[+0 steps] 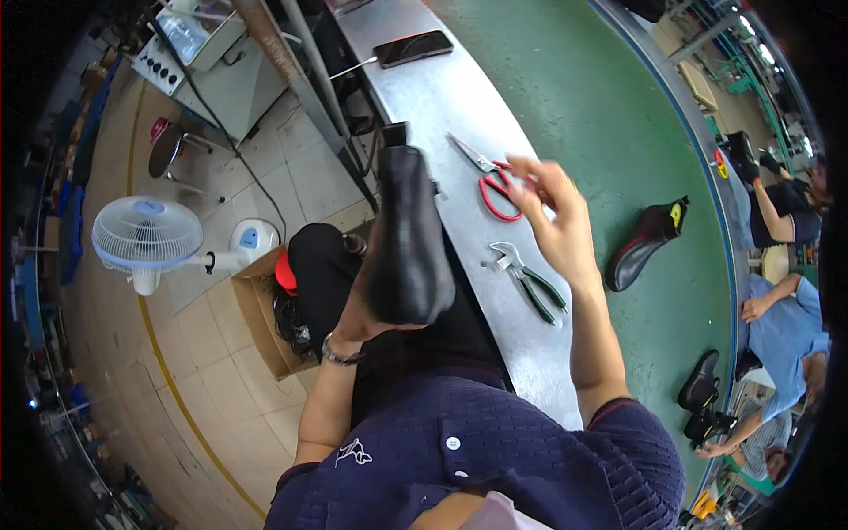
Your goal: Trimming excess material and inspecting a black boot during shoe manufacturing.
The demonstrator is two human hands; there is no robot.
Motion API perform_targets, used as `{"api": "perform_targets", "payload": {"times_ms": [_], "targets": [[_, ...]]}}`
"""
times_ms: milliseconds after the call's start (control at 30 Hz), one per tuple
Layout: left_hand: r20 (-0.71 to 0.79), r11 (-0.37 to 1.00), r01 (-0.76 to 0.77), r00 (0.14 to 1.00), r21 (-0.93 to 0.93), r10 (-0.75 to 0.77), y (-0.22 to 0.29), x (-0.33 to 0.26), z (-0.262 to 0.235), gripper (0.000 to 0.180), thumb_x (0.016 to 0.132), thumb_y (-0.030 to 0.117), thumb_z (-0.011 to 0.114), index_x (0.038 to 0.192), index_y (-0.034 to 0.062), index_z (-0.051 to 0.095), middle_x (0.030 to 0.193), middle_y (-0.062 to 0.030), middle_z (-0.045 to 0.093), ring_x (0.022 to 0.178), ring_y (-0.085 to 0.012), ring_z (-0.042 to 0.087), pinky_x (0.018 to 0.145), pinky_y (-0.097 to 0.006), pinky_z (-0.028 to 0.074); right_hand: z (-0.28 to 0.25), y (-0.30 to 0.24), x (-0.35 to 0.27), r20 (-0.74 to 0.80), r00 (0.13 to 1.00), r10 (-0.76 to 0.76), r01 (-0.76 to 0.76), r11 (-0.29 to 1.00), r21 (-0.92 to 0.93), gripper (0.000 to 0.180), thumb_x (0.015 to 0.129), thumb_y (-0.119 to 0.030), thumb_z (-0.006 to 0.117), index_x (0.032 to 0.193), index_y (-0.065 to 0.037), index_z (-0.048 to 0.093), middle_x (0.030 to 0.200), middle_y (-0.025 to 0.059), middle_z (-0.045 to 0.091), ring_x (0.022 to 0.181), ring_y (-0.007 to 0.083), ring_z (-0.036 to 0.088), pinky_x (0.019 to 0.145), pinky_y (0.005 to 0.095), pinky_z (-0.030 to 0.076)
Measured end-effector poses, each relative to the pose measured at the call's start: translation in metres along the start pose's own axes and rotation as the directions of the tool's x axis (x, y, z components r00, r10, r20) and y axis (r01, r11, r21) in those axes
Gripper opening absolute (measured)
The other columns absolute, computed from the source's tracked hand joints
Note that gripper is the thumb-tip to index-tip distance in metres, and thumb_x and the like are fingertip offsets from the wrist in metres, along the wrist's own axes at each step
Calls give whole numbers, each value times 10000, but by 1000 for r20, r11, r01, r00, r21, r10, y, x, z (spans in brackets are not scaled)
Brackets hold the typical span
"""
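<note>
A black leather ankle boot [409, 238] is held up over my lap, its toe toward me and its pull tab away. My left hand [354, 316] grips it from the left and beneath, most of the fingers hidden behind it. My right hand [558, 216] hovers by the metal bench, thumb and fingers curved but apart, nothing visible between them. Red-handled scissors [500, 196] lie just left of its fingertips; whether they touch cannot be told. Nearer to me, green-handled pincers [527, 281] rest on the bench.
A phone [413, 49] with a white cable lies at the bench's [424, 97] far end. Another boot [647, 244] sits on the green surface to the right, with co-workers [777, 309] beyond. Left of me stand a fan [148, 233] and a cardboard box [261, 331].
</note>
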State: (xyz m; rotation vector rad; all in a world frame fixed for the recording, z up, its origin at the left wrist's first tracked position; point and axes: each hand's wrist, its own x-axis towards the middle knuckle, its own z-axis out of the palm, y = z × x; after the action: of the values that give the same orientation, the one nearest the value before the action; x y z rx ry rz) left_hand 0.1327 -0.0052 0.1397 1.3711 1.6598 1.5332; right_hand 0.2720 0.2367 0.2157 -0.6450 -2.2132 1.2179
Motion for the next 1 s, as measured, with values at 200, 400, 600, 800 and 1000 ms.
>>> {"api": "perform_targets", "payload": {"times_ms": [200,400,600,800,1000], "targets": [[-188,544,313,711,-778,-678,-5,-119,-56,604,846,320,723,1309,8,492,1228,-78,589,1119,-203,570,964,-366,466,13,94,-120,64,985,161,-91,793,-602,586,803,-189,728,1322,-28,511,1220,192,522,1135,365,498,953,449,401],[-29,357,500,550,-789,-835,5,-101,-76,572,921,435,611,1312,31,508,1219,-79,608,1081,-169,597,920,-325,486,14,105,-148,44,970,240,-136,683,-718,518,871,-189,647,1348,-48,502,1112,176,528,1005,333,512,870,433,413],[86,251,531,529,-809,-844,10,-62,-68,566,922,404,626,1332,38,493,1220,-58,600,1063,-138,593,911,-294,477,11,78,-119,304,523,796,-847,447,286,400,893,-168,621,1272,-58,557,922,63,600,845,124,572,697,292,472],[80,338,568,586,-750,-806,13,-25,-56,643,926,381,625,1413,43,377,1248,-71,557,1119,-146,533,966,-292,417,33,-15,-60,688,420,592,-906,314,284,701,792,-186,710,1404,-61,390,883,110,671,578,124,596,362,147,282],[54,359,524,618,-773,-785,23,-28,-47,655,944,375,594,1452,52,336,1364,-114,486,1247,-184,460,1047,-321,359,60,-56,-21,757,398,518,-865,486,122,660,876,-198,657,1443,-56,350,786,118,695,596,117,621,368,158,269]]}}
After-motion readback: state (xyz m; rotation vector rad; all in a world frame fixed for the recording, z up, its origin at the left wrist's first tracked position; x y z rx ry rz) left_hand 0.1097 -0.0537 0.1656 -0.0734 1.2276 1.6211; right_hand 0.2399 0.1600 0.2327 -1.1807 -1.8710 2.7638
